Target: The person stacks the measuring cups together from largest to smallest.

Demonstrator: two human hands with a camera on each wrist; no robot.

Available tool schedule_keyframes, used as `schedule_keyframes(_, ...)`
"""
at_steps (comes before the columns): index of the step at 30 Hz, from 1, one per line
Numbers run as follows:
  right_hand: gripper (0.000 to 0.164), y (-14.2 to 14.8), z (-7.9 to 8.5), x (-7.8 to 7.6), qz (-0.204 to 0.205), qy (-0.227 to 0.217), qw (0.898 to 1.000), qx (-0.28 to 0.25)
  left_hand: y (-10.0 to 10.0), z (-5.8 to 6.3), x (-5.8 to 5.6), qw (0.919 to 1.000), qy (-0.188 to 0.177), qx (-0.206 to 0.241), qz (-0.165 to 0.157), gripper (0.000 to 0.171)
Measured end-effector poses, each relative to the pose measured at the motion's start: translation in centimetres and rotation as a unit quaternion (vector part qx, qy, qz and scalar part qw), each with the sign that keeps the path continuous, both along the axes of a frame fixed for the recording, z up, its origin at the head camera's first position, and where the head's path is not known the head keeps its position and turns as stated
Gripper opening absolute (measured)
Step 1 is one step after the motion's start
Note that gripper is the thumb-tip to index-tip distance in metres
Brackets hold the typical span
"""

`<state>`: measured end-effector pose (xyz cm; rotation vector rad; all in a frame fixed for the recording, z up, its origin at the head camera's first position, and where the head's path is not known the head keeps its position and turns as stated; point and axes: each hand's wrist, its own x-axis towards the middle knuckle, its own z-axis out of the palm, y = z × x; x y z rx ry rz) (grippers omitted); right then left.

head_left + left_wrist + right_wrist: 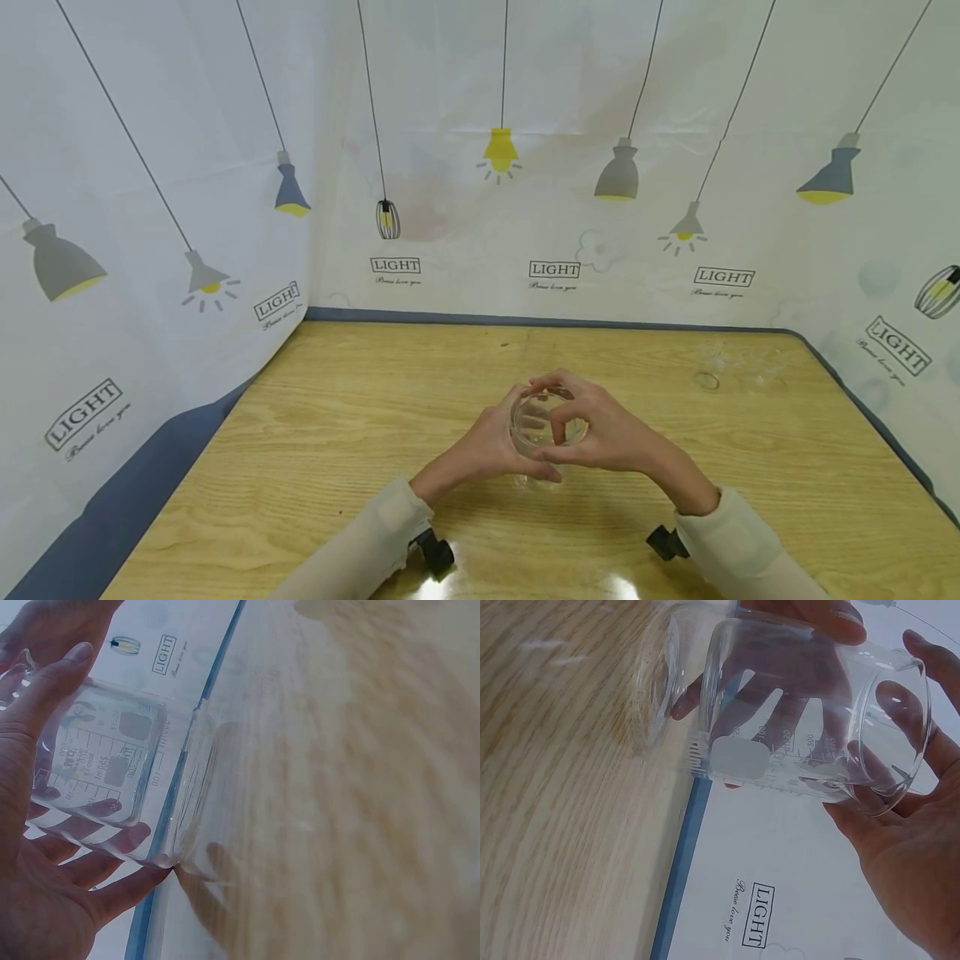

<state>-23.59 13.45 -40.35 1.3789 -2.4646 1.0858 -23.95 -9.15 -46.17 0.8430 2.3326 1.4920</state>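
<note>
In the head view, my left hand (491, 442) and right hand (603, 425) meet around clear glass at the middle of the table. The left wrist view shows a smaller graduated beaker (105, 750) nested inside a larger glass beaker (196, 787). My left hand's fingers curl round the side of the larger one, whose base is close to the tabletop. My right hand pinches the smaller beaker's rim, with a finger reaching inside the mouth. Seen from the right wrist, the smaller beaker's bottom stands apart from the larger beaker's base (649, 690).
Several clear glass pieces (738, 362) stand at the back right of the wooden table (360, 392), faint against the wood. A white curtain (465, 208) printed with lamps surrounds the table's back and sides. Black wrist devices (437, 554) hang under both sleeves.
</note>
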Motion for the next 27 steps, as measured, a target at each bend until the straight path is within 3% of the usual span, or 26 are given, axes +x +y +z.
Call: schedule_keyframes(27,0.038,0.05,-0.17,-0.12,0.006,-0.006,1.000,-0.007,0.14,0.09,0.11,1.0000,-0.003,0.000,0.006,0.102)
